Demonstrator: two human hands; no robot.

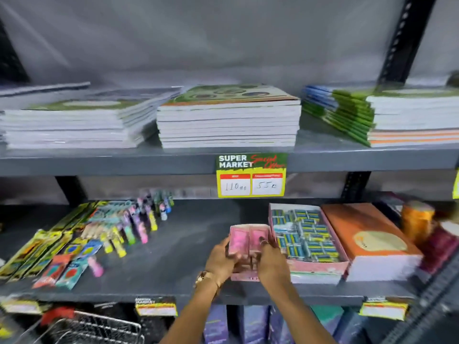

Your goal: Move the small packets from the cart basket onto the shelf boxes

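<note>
Both of my hands reach onto the middle shelf (173, 256). My left hand (221, 259) and my right hand (270, 264) together grip a pair of small pink packets (248, 238), held upright side by side over a pink box (244, 275) on the shelf. Just to the right lies an open pink shelf box (320, 268) packed with several small blue-green packets (305, 234). The wire cart basket (94, 326) shows at the bottom left; its contents are hidden from view.
An orange-covered book stack (367, 239) lies right of the open box. Pens, markers and carded stationery (99, 237) spread over the shelf's left part. Notebook stacks (228, 117) fill the upper shelf, with a price tag (250, 175) on its edge.
</note>
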